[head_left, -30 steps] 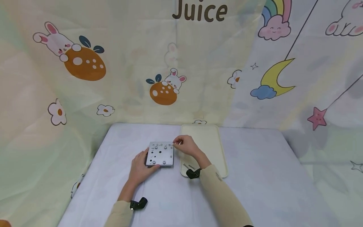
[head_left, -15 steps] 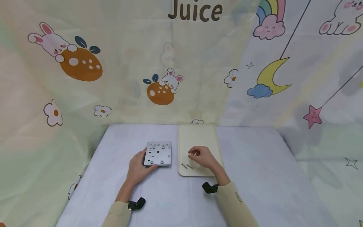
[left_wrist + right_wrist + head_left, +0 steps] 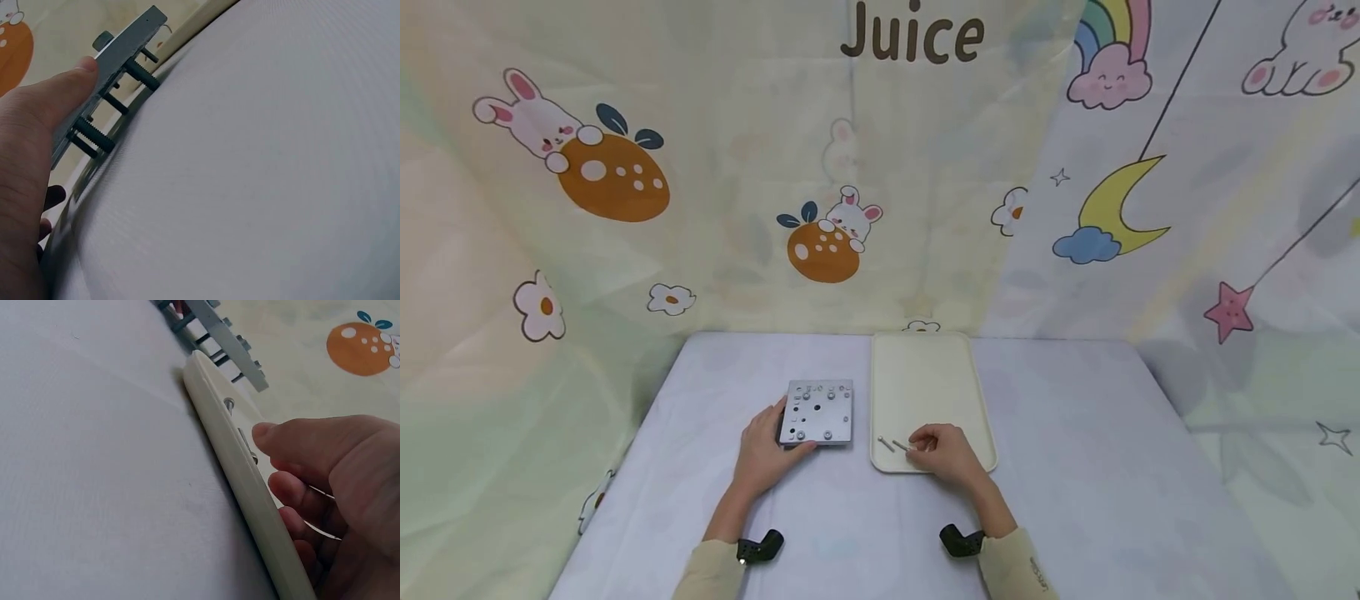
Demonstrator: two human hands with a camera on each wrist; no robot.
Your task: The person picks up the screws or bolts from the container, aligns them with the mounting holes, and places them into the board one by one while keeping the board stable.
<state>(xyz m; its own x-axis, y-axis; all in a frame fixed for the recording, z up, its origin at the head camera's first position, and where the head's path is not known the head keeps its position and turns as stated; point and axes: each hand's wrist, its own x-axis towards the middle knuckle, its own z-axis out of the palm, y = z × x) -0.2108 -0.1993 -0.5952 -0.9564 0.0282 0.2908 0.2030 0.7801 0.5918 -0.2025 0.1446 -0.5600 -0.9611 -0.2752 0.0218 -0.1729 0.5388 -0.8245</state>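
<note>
A square metal plate [image 3: 835, 419] with holes and several screws stands left of the tray. My left hand [image 3: 762, 452] grips it, the thumb on the front edge and the fingers along the left side. In the left wrist view, threaded screws [image 3: 94, 134] stick out beneath the plate, holding it above the cloth. Two loose screws, a left one [image 3: 886, 444] and a right one [image 3: 900, 446], lie at the near end of the cream tray [image 3: 921, 375]. Over that end, my right hand [image 3: 951, 457] has its loosely bent fingers beside the right screw, thumb and fingers apart in the right wrist view.
A white cloth [image 3: 1067, 433] covers the table. The tray's raised rim [image 3: 234, 469] runs between the cloth and the loose screws. Behind the table hangs a printed curtain [image 3: 737, 250].
My right hand has left the plate's far right corner and come back toward me to the loose screws on the tray. The left hand stays on the plate.
</note>
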